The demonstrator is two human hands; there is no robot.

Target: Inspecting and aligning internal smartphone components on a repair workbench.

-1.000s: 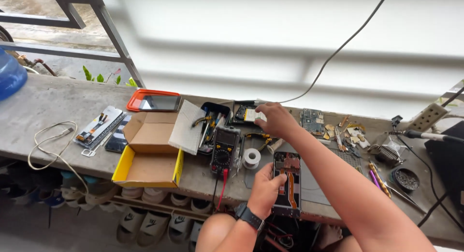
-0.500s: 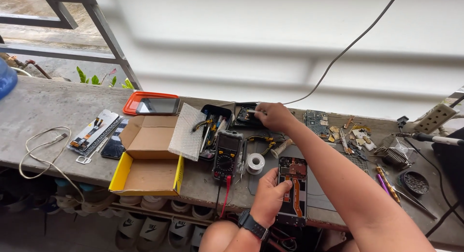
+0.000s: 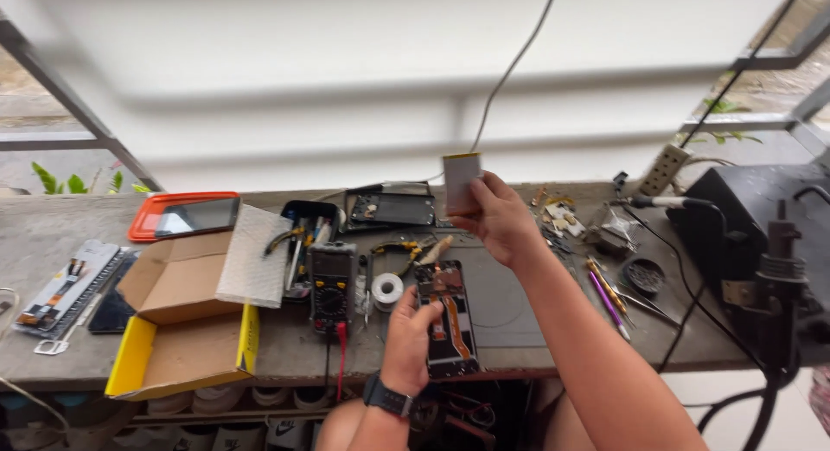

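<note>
Cluttered desk [image 3: 536,321]: my left hand [image 3: 408,339] grips an opened phone [image 3: 447,317]; my right hand [image 3: 497,219] pinches a small battery [image 3: 461,179], which could slip.

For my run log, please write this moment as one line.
left hand: holds opened phone on bench | right hand: lifts small flat rectangular part | nearby: multimeter, solder roll

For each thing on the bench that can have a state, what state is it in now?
Phone: back open, insides showing, held by left hand.
Small flat part: lifted off the bench, in right hand.
Cardboard box: flaps open.
Multimeter: lying flat, red lead plugged in.
Solder reel: lying flat.
</note>
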